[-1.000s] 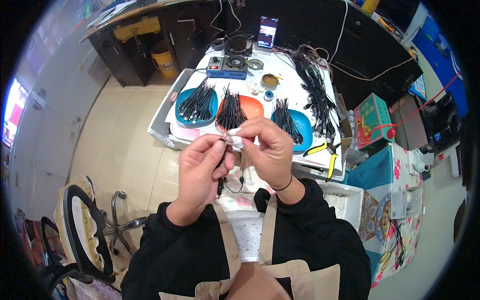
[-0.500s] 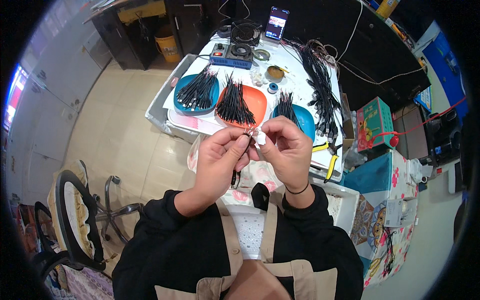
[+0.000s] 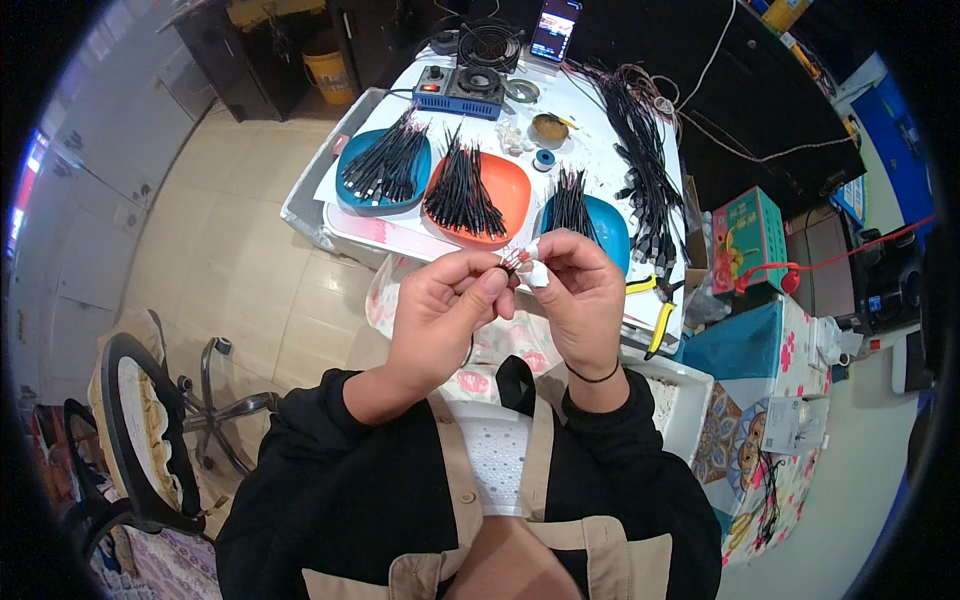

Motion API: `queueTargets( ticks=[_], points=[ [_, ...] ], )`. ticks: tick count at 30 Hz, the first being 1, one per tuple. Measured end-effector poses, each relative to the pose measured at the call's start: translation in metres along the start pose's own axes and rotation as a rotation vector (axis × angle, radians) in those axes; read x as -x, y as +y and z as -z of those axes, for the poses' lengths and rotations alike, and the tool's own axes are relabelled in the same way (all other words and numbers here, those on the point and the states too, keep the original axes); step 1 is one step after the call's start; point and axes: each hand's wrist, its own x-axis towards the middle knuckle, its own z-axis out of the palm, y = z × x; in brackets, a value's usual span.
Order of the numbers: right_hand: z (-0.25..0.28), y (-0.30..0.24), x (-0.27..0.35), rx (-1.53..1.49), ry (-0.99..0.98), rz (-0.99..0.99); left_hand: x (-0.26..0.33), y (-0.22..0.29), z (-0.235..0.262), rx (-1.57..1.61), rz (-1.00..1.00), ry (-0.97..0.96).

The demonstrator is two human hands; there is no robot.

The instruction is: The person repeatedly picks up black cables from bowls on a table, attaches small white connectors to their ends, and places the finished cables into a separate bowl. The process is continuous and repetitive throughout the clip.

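In front of my chest, my left hand pinches a small bunch of thin cables near their bared ends. The reddish and pale wire ends stick up between my fingertips. My right hand closes on these ends with thumb and forefinger, both of which carry white wrapping. A dark band circles the right wrist. Just beyond my hands stand an orange tray and a blue tray, each with black cables in it; another blue tray with cables stands at the left.
A blue heating unit and a fan stand at the back, near a round tin and a small wire spool. Black cables lie along the right, above yellow-handled pliers. A phone stands behind.
My right fingertips have moved slightly and more of the reddish wire ends shows between my hands. The cable tails below my left hand are now mostly hidden. The view has shifted a little.
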Motion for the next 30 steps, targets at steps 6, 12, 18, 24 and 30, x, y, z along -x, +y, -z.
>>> queueTargets(
  ticks=[6,12,18,24,30],
  points=[
    [-0.002,0.002,0.003,0.009,0.001,0.045,-0.001,-0.002,0.004,0.018,0.011,-0.033],
    [-0.009,0.013,0.008,-0.703,-0.047,-0.291,0.002,-0.009,0.000,0.013,-0.049,0.025],
    [-0.001,0.002,0.002,-0.646,-0.159,-0.442,0.003,-0.004,0.011,0.008,0.049,-0.081],
    [0.007,-0.005,-0.002,-0.511,-0.165,-0.484,0.004,-0.001,0.012,-0.028,0.126,-0.151],
    [0.012,0.011,0.001,-0.404,-0.173,-0.392,-0.001,0.000,0.014,-0.076,0.191,-0.157]
  ],
)
